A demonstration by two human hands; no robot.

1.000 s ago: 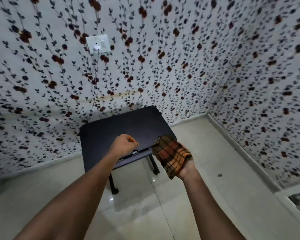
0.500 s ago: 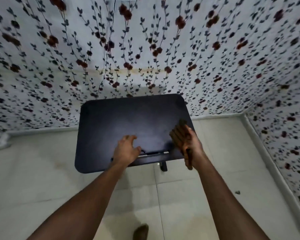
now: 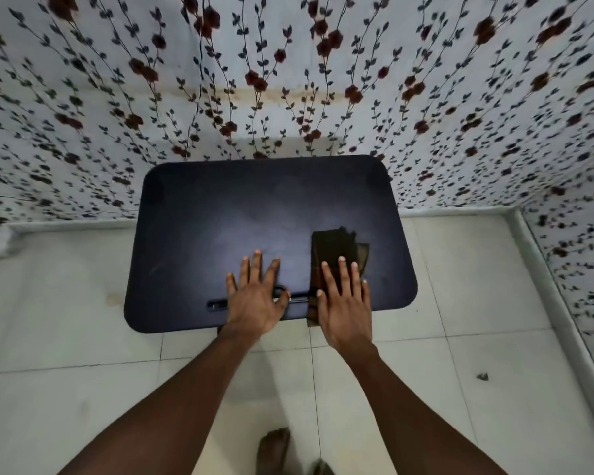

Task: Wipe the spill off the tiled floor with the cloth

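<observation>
Now, line by line:

Cloth (image 3: 336, 250): dark, folded, lying flat on the right part of the surface; near end hanging just over the surface's front edge; colours hard to tell in the dim light.

Right hand (image 3: 345, 303): palm down on the cloth's near half, fingers spread and straight, pressing flat, not pinching.

Left hand (image 3: 254, 299): palm down on the bare surface just left of the cloth, fingers splayed, closed on nothing; thumb side nearest the cloth, not touching it.

Surface (image 3: 220, 217): dark tabletop with rounded corners, back edge against the wall; bare apart from cloth and hands.

Slot (image 3: 216, 305): long narrow groove along the surface's front edge, running left of the cloth, partly hidden under the left hand.

Tiled floor (image 3: 66, 337): pale glossy tiles around and below the surface.

Stain (image 3: 112, 298): faint yellowish mark on the floor just left of the surface's front left corner; whether wet, cannot tell.

Speck (image 3: 482, 376): small dark bit on the floor, well right of the surface.

Wall (image 3: 288, 80): pale, patterned with dark vines and red flowers, behind the surface and on its right.

Foot (image 3: 273, 450): bare, on the floor in front of the surface, at the bottom edge of view.
</observation>
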